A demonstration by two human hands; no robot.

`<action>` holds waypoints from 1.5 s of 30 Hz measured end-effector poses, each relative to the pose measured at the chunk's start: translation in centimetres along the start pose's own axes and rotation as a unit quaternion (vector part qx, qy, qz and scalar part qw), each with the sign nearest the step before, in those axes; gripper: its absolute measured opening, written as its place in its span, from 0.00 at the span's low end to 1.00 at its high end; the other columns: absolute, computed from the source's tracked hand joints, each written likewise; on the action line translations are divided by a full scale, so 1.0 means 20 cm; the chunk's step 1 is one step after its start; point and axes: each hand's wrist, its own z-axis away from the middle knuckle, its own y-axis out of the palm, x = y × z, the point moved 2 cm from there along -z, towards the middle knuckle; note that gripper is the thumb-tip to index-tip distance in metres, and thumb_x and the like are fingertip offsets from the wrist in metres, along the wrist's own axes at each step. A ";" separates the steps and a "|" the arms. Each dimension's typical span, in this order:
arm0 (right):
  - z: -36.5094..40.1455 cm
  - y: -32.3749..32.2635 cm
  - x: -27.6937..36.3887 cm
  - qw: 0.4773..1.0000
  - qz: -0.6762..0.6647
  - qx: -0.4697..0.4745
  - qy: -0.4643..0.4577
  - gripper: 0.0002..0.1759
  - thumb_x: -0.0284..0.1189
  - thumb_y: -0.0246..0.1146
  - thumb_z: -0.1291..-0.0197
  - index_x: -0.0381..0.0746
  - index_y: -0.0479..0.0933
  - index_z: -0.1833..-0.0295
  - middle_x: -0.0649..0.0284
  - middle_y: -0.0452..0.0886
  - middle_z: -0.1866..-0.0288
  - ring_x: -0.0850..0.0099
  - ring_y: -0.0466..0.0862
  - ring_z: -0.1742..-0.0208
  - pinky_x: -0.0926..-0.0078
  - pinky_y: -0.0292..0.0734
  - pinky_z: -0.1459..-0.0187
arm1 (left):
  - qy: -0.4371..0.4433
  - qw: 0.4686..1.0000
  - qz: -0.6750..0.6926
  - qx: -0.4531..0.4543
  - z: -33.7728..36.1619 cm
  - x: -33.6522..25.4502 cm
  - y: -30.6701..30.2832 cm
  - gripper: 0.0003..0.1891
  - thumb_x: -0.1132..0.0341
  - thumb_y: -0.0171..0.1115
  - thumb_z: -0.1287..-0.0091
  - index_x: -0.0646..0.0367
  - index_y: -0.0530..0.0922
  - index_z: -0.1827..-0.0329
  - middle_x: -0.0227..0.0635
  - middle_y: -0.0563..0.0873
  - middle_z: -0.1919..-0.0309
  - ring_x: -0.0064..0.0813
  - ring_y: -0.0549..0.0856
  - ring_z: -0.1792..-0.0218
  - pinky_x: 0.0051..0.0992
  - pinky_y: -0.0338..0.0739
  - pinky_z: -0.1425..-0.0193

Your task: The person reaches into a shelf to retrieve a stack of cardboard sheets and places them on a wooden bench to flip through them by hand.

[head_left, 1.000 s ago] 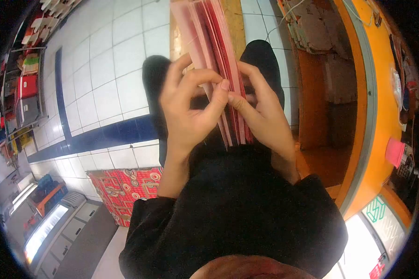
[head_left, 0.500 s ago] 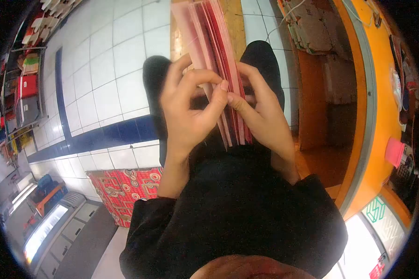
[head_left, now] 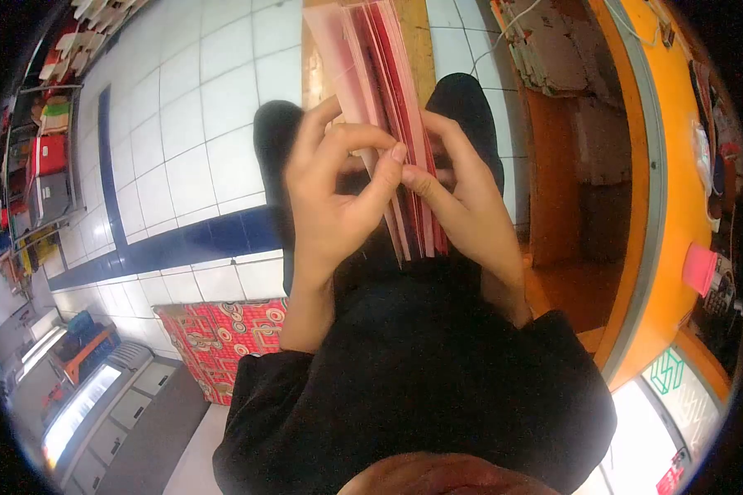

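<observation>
A stack of long red and pink paper sheets [head_left: 377, 62] stands between my knees, its edges facing up and slightly fanned. My left hand [head_left: 334, 181] is closed at the stack's left side, with thumb and index finger pinched together over the upper edges. Whether a single sheet is caught in that pinch cannot be made out. My right hand [head_left: 466, 198] grips the right side, thumb pressed on top and the other fingers partly hidden behind the paper. Both thumbs nearly meet at the middle.
Beneath the stack, a wooden surface [head_left: 418, 33] shows between my dark-clothed knees. An orange counter [head_left: 673, 190] with shelves below stands at the right. White tiles with a blue band [head_left: 198, 243] lie to the left, near a red patterned panel [head_left: 231, 338]. Grey drawers [head_left: 132, 412] sit lower left.
</observation>
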 end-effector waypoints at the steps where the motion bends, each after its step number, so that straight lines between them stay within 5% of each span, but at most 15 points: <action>1: 0.00 0.00 0.00 1.000 0.001 0.002 0.001 0.33 0.32 0.70 0.27 0.35 0.69 0.22 0.48 0.77 0.29 0.57 0.82 0.29 0.59 0.84 0.34 | 0.000 1.000 -0.005 0.000 0.00 0.00 0.00 0.07 0.73 0.77 0.36 0.60 0.89 0.57 0.49 0.86 0.46 0.37 0.89 0.43 0.29 0.91 0.57; 6: 0.00 0.01 0.00 1.000 -0.004 0.005 0.000 0.33 0.32 0.70 0.27 0.36 0.69 0.21 0.48 0.77 0.29 0.57 0.82 0.29 0.59 0.84 0.34 | 0.009 1.000 -0.006 -0.004 0.00 0.01 0.00 0.07 0.73 0.77 0.37 0.60 0.89 0.57 0.45 0.88 0.49 0.38 0.87 0.40 0.28 0.90 0.58; 9: 0.00 0.01 0.00 1.000 -0.003 0.006 -0.002 0.34 0.32 0.70 0.27 0.36 0.68 0.21 0.48 0.77 0.29 0.57 0.82 0.29 0.59 0.84 0.34 | 0.049 0.997 -0.055 0.023 0.00 0.00 -0.01 0.08 0.77 0.75 0.33 0.63 0.85 0.55 0.40 0.82 0.51 0.27 0.83 0.51 0.21 0.83 0.58; 12: 0.00 0.00 0.00 1.000 -0.003 0.006 -0.003 0.34 0.32 0.70 0.27 0.36 0.68 0.21 0.48 0.77 0.29 0.57 0.82 0.29 0.59 0.84 0.34 | 0.029 0.998 -0.044 0.028 0.00 -0.01 -0.01 0.08 0.77 0.75 0.33 0.63 0.85 0.55 0.40 0.81 0.51 0.28 0.83 0.51 0.22 0.83 0.57; 14: 0.00 0.00 0.00 1.000 -0.002 0.006 -0.003 0.34 0.32 0.70 0.27 0.36 0.68 0.21 0.48 0.77 0.29 0.57 0.82 0.29 0.60 0.84 0.35 | 0.007 1.000 -0.018 0.003 -0.01 -0.01 -0.01 0.07 0.74 0.77 0.37 0.59 0.88 0.58 0.39 0.90 0.56 0.39 0.84 0.36 0.26 0.88 0.60; 42: 0.00 -0.01 0.00 0.999 -0.031 0.008 0.009 0.34 0.34 0.70 0.27 0.35 0.68 0.21 0.49 0.77 0.28 0.59 0.81 0.29 0.60 0.84 0.35 | -0.003 1.000 0.011 0.006 -0.01 0.00 0.01 0.07 0.74 0.76 0.36 0.60 0.88 0.57 0.42 0.89 0.53 0.38 0.85 0.36 0.29 0.92 0.55; 44: 0.00 -0.01 -0.01 1.000 -0.028 0.006 0.006 0.34 0.34 0.70 0.27 0.35 0.68 0.21 0.49 0.77 0.28 0.59 0.81 0.29 0.60 0.84 0.35 | 0.016 0.999 -0.022 0.028 -0.01 0.00 0.00 0.07 0.76 0.74 0.31 0.62 0.84 0.54 0.39 0.81 0.49 0.25 0.84 0.52 0.20 0.82 0.57; 45: 0.00 -0.01 -0.01 1.000 -0.023 0.008 0.005 0.34 0.34 0.70 0.27 0.35 0.68 0.21 0.49 0.77 0.28 0.59 0.81 0.29 0.60 0.84 0.35 | 0.016 0.999 -0.022 0.028 -0.01 0.00 0.00 0.07 0.76 0.74 0.31 0.62 0.84 0.54 0.39 0.81 0.49 0.25 0.84 0.52 0.20 0.82 0.57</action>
